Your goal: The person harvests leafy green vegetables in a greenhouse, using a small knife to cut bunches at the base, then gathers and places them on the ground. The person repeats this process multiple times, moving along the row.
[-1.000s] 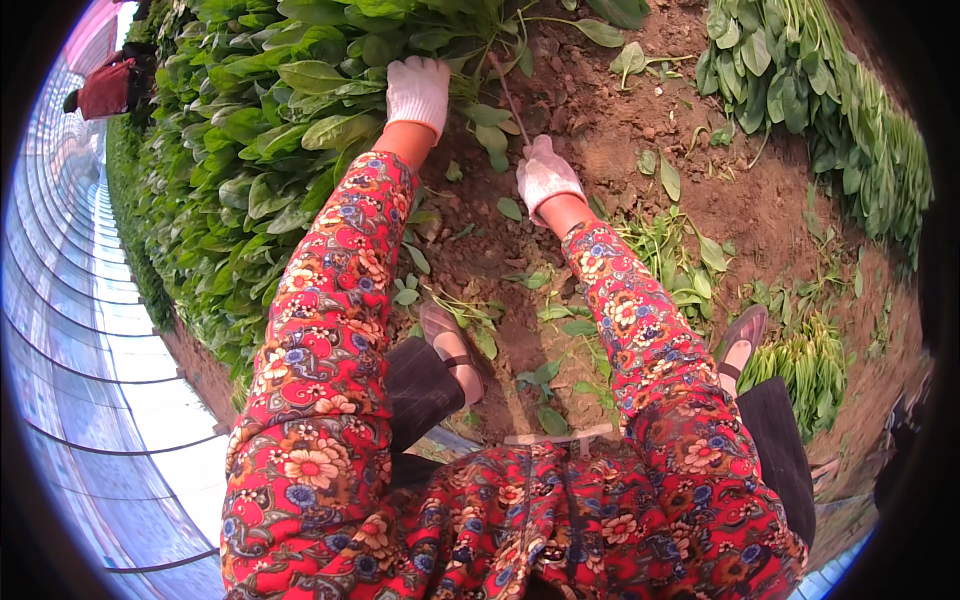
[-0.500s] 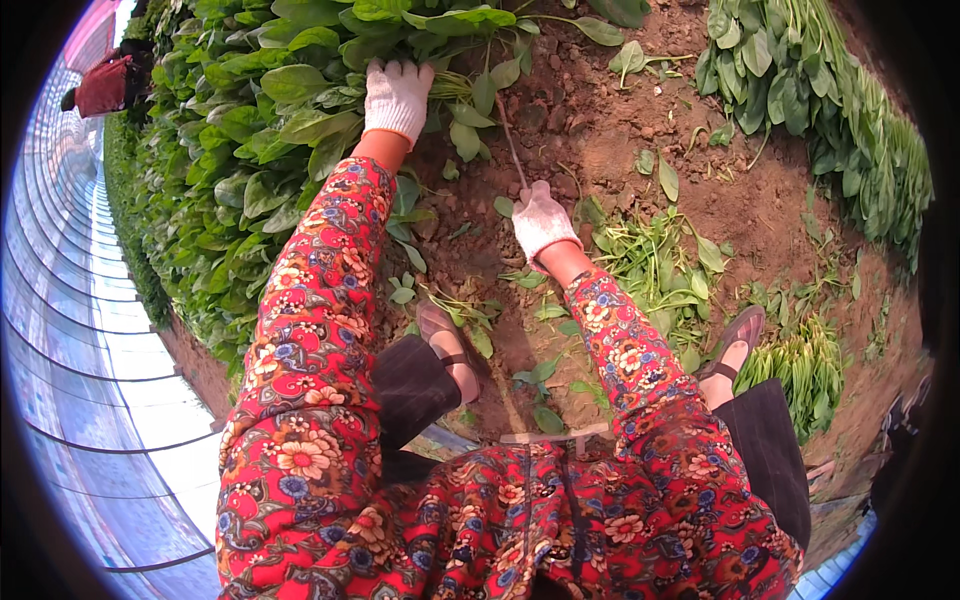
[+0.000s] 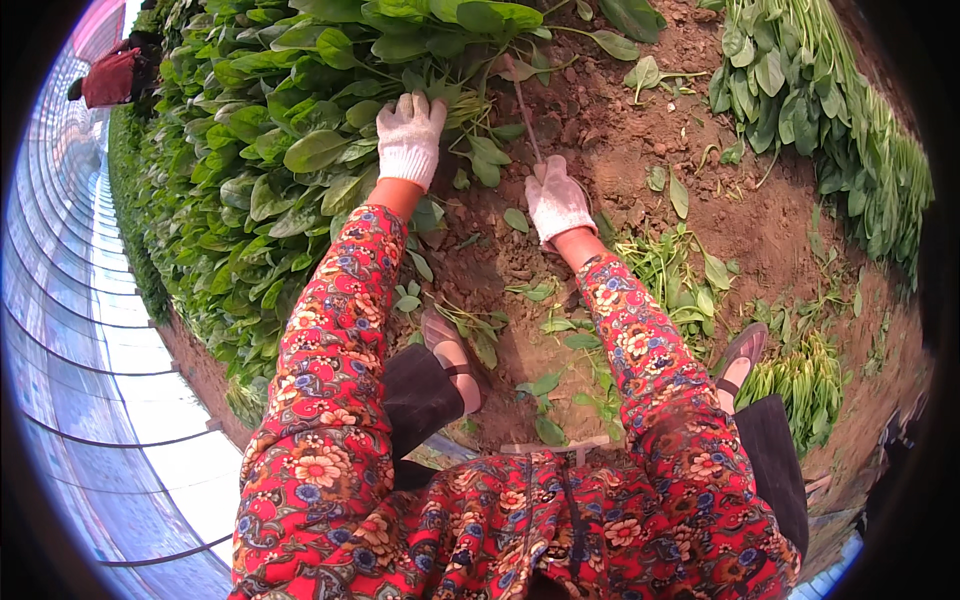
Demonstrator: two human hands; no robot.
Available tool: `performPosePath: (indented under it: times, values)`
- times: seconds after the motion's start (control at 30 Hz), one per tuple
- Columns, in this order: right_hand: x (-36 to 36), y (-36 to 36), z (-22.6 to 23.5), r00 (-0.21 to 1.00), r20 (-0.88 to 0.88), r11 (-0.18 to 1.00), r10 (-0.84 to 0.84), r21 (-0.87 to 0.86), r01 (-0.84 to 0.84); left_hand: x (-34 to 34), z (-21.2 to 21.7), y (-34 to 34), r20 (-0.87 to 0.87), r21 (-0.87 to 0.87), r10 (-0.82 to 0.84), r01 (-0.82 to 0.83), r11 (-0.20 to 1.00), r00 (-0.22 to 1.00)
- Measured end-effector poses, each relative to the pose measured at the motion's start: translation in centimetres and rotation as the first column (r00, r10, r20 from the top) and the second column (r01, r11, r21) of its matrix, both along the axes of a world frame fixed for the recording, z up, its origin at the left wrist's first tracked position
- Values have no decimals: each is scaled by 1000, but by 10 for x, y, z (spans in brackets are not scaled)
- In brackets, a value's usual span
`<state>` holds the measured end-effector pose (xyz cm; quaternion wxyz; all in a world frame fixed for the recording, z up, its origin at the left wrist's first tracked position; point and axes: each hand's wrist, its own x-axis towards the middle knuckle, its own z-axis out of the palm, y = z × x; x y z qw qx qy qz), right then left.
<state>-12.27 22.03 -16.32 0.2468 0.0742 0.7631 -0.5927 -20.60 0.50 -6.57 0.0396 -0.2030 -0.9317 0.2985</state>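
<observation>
My left hand (image 3: 410, 138), in a white knit glove, is at the right edge of the dense green spinach (image 3: 290, 130). Its fingers are bent in among the leaves and stems, with the fingertips partly hidden. My right hand (image 3: 558, 202), also gloved, is closed round the near end of a thin-shafted hand tool (image 3: 527, 118). The shaft points away from me over the soil, and its far end, which looks like a small flat blade, lies beside the spinach stems just right of my left hand.
Cut spinach (image 3: 860, 160) lies in a long row at the right. A smaller bundle (image 3: 800, 385) is by my right foot, and loose leaves (image 3: 675, 285) lie on the brown soil (image 3: 640, 150). Plastic sheeting (image 3: 80, 330) on hoops curves along the left. A person in dark red (image 3: 108, 80) is at the far left.
My left hand has shifted slightly right and toward me along the spinach. My right hand has moved a little away and right, pushing the tool farther toward the stems.
</observation>
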Motion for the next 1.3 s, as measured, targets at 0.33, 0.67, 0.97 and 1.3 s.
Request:
performPosePath:
  times: [0.33,0.67,0.97,1.3]
  values:
    - [-35,-25,12,993,74,987,90,130,-99,3,1,-1,-9,-21,34,-34,999,999]
    - [-46,-28,13,941,229,954,248,113,-278,-4,5,-5,-18,-101,9,-11,995,1000]
    - [-19,-24,7,916,28,901,400,172,-399,-25,4,-6,52,-141,244,-235,962,968]
    - [29,10,37,965,253,997,71,-8,-71,-11,10,-9,60,-126,228,-219,968,972]
